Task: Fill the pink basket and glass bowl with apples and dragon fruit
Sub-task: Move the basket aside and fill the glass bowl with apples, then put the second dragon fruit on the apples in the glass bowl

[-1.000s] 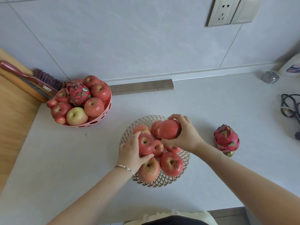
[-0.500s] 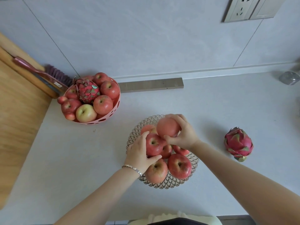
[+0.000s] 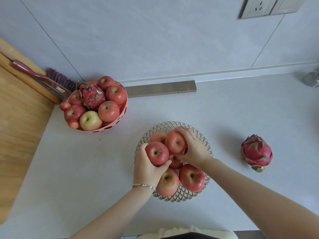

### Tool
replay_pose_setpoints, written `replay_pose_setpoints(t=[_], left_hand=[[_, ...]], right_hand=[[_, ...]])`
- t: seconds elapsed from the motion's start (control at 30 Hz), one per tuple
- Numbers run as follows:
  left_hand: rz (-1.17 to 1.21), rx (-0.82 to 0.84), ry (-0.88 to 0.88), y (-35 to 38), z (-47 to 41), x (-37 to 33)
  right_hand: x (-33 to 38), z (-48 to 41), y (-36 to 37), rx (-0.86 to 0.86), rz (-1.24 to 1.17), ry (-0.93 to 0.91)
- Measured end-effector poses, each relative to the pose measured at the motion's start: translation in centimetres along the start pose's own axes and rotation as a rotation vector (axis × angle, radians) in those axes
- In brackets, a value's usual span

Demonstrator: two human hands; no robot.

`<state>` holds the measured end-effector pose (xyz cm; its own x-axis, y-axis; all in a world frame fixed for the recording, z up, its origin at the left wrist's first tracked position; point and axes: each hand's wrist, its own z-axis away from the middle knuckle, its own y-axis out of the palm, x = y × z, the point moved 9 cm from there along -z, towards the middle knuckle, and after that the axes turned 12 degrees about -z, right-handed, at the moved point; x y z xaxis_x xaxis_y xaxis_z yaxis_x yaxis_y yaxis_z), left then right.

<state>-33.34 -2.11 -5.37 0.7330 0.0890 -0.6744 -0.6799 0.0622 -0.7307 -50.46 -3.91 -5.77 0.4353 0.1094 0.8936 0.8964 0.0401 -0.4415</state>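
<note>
The glass bowl [image 3: 173, 125] stands in the middle of the counter with several red apples in it. My left hand [image 3: 146, 168] grips one red apple [image 3: 156, 153] on the bowl's left side. My right hand [image 3: 194, 148] grips another apple [image 3: 176, 141] on top of the pile. Two more apples [image 3: 192, 177] lie at the bowl's near side. The pink basket [image 3: 120, 116] at the back left holds several apples and a dragon fruit [image 3: 92, 96]. A second dragon fruit [image 3: 256, 153] lies on the counter to the right of the bowl.
A wooden board [image 3: 19, 128] covers the left side, with a red-handled brush [image 3: 41, 78] behind it. A grey bar [image 3: 160, 88] lies along the wall. A small metal object [image 3: 310, 79] sits at the far right. A wall socket [image 3: 259, 6] is above.
My right hand has turned and lowered its apple onto the pile, stem side up. My left hand keeps its hold on the left apple. The camera has shifted left.
</note>
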Motion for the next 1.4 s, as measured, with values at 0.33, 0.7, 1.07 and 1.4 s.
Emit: replay_pose_setpoints(t=[0.33, 0.7, 1.07, 1.4], left_hand=[[-0.492, -0.01, 0.194, -0.8, 1.3, -2.8], [-0.829, 0.235, 0.158, 0.4, 0.2, -3.2], [-0.547, 0.128, 0.332, -0.7, 0.0, -6.6], [-0.517, 0.108, 0.318, -0.5, -0.8, -7.7]], right_hand=[[0.4, -2.5, 0.8, 0.22, 0.134, 0.07], [0.2, -3.1, 1.0, 0.326, 0.21, 0.156], [0.7, 0.4, -8.1, -0.017, 0.139, 0.165], [-14.4, 12.7, -19.0, -0.454, 0.205, 1.063]])
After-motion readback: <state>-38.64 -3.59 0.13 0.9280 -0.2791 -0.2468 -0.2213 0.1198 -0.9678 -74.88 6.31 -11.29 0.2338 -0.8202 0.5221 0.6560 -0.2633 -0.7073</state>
